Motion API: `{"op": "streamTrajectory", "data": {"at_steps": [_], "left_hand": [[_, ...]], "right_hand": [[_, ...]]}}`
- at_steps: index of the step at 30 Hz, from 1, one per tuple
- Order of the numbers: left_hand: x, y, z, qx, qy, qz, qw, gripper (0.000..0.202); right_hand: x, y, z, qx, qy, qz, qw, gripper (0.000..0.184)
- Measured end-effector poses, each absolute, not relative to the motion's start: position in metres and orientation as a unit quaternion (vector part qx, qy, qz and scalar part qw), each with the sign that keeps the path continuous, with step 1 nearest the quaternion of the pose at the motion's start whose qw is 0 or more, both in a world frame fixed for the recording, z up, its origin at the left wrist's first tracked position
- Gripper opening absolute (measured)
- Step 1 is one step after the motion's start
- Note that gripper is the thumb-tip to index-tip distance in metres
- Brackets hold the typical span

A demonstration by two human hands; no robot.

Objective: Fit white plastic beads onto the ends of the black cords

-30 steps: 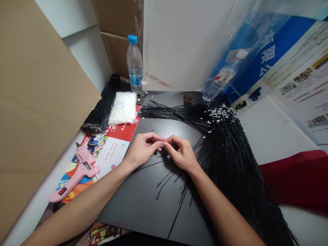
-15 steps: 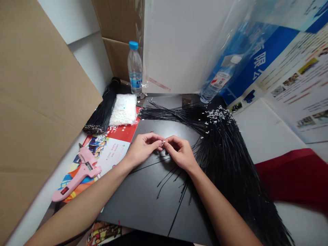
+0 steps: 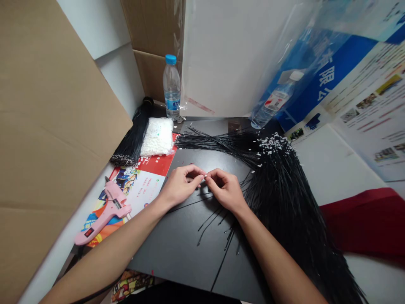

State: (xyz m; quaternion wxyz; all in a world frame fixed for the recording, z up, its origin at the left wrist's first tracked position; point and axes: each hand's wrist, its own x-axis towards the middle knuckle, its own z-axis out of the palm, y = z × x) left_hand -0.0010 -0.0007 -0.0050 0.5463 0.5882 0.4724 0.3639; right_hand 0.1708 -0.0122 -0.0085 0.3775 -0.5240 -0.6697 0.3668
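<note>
My left hand (image 3: 181, 185) and my right hand (image 3: 225, 191) meet fingertip to fingertip over the middle of the dark grey table (image 3: 177, 249). Pinched between them is a small white plastic connector (image 3: 205, 176), mostly covered by the fingers; a wire in it cannot be made out clearly. Under and near the hands lie several loose black wires (image 3: 207, 223). To the right of my right hand spreads a big heap of black wires (image 3: 284, 202), its far ends tipped with white connectors (image 3: 275, 144). Another bundle of black wires (image 3: 218, 142) lies crosswise beyond the hands.
At left are a pink glue gun (image 3: 110, 211) on a printed sheet (image 3: 148, 179), a bag of white connectors (image 3: 158, 137) and a tied wire bundle (image 3: 131, 135). Bottles (image 3: 172, 90) (image 3: 276, 101) stand at the back. Cardboard (image 3: 57, 126) borders the left side; red cloth (image 3: 363, 223) lies right.
The whole view has shifted slightly, so things appear a little further right. Both hands keep their pinch at the white connector, with only small finger movement.
</note>
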Motion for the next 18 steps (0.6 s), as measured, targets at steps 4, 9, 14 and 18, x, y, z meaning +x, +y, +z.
{"op": "streamTrajectory", "data": {"at_steps": [4, 9, 14, 18], "left_hand": [[-0.009, -0.001, 0.002, 0.647, 0.503, 0.341, 0.460, 0.023], [-0.039, 0.004, 0.011, 0.746, 0.586, 0.259, 0.180, 0.019], [-0.063, 0.013, 0.010, 0.714, 0.670, 0.184, 0.080, 0.030], [-0.067, 0.017, 0.004, 0.710, 0.682, 0.167, 0.056, 0.036]], "right_hand": [[0.169, -0.015, 0.001, -0.524, -0.685, 0.277, 0.424, 0.017], [0.195, -0.011, 0.047, -0.578, -0.621, 0.208, 0.487, 0.020], [0.263, 0.017, 0.102, -0.696, -0.574, 0.177, 0.393, 0.023], [0.306, 0.046, 0.116, -0.642, -0.632, 0.100, 0.423, 0.032]]}}
